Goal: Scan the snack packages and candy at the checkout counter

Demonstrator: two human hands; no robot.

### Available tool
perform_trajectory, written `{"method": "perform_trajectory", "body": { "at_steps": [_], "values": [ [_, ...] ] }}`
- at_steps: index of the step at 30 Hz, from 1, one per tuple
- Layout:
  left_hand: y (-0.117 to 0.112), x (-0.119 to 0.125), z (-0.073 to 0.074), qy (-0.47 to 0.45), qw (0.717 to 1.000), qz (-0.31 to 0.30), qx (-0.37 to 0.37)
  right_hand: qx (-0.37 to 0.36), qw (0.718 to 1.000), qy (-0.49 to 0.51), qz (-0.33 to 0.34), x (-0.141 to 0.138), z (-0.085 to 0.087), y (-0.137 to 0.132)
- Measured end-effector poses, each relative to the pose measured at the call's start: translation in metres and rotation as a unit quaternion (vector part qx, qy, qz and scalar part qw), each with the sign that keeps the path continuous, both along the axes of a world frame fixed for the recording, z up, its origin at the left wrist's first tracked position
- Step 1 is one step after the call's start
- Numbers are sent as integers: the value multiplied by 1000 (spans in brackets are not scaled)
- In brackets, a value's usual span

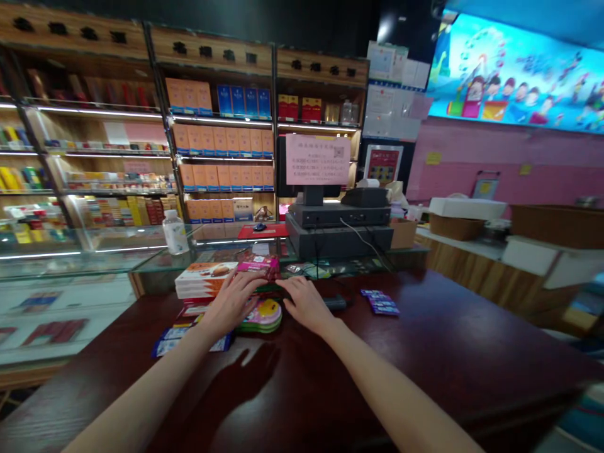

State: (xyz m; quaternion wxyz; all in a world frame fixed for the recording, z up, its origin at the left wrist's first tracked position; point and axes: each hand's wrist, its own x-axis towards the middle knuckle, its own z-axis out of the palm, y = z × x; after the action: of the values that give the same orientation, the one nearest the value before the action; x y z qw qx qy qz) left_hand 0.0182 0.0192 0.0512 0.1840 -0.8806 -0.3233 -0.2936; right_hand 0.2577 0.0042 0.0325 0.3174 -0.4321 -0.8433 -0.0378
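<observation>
My left hand (236, 299) reaches over a pink-and-brown packet (258, 265), its fingers stretched out across the near side. At the packet's right end is my right hand (306, 303), fingers extended to the left and thumb apart; whether its fingertips touch the packet I cannot tell. Left of these, white-and-orange boxes (201, 280) lie in a stack. Below the left hand sits a pile of rounded green-and-pink packs (265, 314) with a yellow figure on top. Blue-and-white packets (167, 343) lie partly hidden under my left forearm.
Purple-blue sachets (380, 302) lie on the dark red counter (425, 365) at right. A dark handheld device (335, 303) is beside my right hand. Behind stand a cash register (340, 226), a white bottle (174, 233) and a computer mouse (259, 226) on a red mat. Stocked shelves (221, 157) line the back.
</observation>
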Motion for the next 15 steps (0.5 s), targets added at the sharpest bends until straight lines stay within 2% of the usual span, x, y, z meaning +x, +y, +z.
{"method": "perform_trajectory", "body": {
  "at_steps": [10,15],
  "values": [
    [11,84,-12,1,999,-45,4,1,995,7,-100,87,-16,5],
    [13,112,-21,0,999,-43,-17,-40,981,-16,-190,126,-28,9]
  ]
}}
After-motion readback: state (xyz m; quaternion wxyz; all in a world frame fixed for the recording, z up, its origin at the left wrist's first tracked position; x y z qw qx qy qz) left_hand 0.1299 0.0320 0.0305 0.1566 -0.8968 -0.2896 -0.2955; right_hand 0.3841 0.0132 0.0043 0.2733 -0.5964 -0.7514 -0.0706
